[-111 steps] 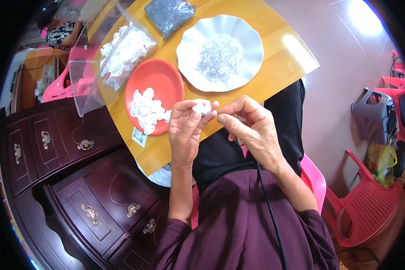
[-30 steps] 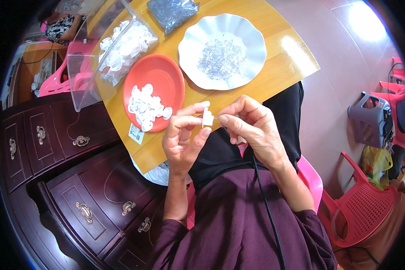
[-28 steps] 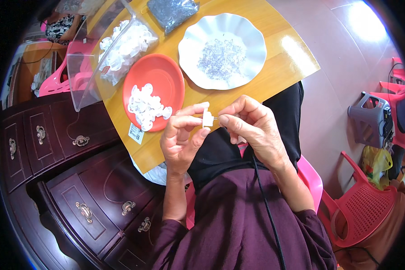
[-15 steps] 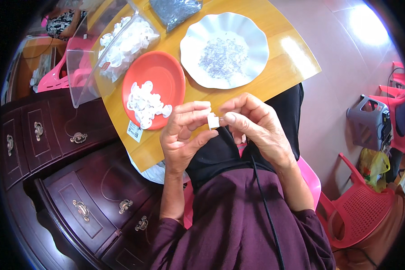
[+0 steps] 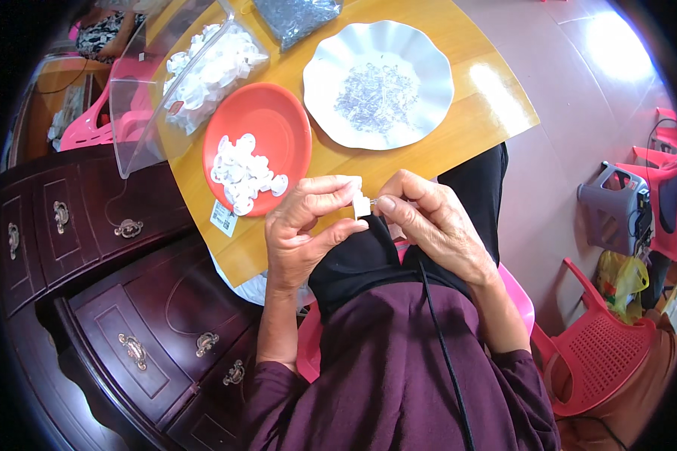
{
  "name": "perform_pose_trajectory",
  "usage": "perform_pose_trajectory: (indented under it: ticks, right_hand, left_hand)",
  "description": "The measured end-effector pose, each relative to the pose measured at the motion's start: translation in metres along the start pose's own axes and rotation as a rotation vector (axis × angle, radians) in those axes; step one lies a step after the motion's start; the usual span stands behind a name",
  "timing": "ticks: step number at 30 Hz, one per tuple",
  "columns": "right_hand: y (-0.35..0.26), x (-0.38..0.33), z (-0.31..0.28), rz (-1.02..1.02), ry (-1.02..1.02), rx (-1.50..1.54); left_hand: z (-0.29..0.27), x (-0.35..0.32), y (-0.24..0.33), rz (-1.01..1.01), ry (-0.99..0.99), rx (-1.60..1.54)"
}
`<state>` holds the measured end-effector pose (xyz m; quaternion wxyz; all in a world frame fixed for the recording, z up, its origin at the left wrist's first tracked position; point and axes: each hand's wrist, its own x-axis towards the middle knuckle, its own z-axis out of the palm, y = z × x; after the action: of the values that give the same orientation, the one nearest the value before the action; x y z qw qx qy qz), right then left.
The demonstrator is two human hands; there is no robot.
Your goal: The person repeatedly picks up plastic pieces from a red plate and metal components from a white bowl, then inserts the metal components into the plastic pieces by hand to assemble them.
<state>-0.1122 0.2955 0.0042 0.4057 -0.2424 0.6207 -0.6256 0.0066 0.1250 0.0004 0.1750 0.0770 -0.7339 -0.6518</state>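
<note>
Between thumb and fingertips, my left hand point(image 5: 308, 222) holds a small white plastic piece point(image 5: 362, 205) above my lap, by the table edge. My right hand point(image 5: 429, 218) pinches a tiny thin metal-looking piece point(image 5: 374, 202) against the white one's right side; its exact kind is too small to tell. A red-orange plate point(image 5: 278, 124) with several similar white pieces point(image 5: 244, 174) lies beyond my left hand. Past my right hand stands a white wavy-rimmed dish point(image 5: 323, 56) holding a heap of small clear or silvery pieces point(image 5: 377, 94).
An open clear plastic bag point(image 5: 139, 124) full of white pieces and a bag of grey small parts point(image 5: 297, 19) lie at the back of the wooden table point(image 5: 496, 98). Dark drawers point(image 5: 139, 323) stand left. A pink chair point(image 5: 602, 361) and a grey stool point(image 5: 613, 203) are right.
Both hands have shifted slightly to the right with the white piece. My right fingers have curled closer together, and the thin piece between the hands shows more clearly.
</note>
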Motion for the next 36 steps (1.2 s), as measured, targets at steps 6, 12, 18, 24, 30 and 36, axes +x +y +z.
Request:
perform_pose_trajectory:
  ticks: [6,12,18,24,30,36]
  right_hand:
    - [0.0,0.001,-0.001,0.005,-0.066,0.059]
    - [0.0,0.004,-0.001,0.021,-0.09,0.082]
    - [0.002,0.007,-0.003,0.009,-0.113,0.075]
    - [-0.006,0.018,0.0,0.059,-0.065,0.05]
    - [-0.007,0.046,-0.015,-0.215,0.265,-0.529]
    - [-0.012,0.078,-0.02,-0.288,0.37,-0.76]
  left_hand:
    - [-0.003,0.001,-0.001,0.05,-0.008,0.106]
    - [-0.005,0.003,0.0,0.032,-0.039,0.139]
    - [-0.005,0.005,-0.006,-0.016,-0.056,0.07]
    - [-0.009,0.019,-0.008,-0.013,-0.046,-0.052]
    - [-0.075,0.089,0.019,0.284,0.325,0.479]
    - [-0.18,0.14,0.015,0.34,0.609,0.637]
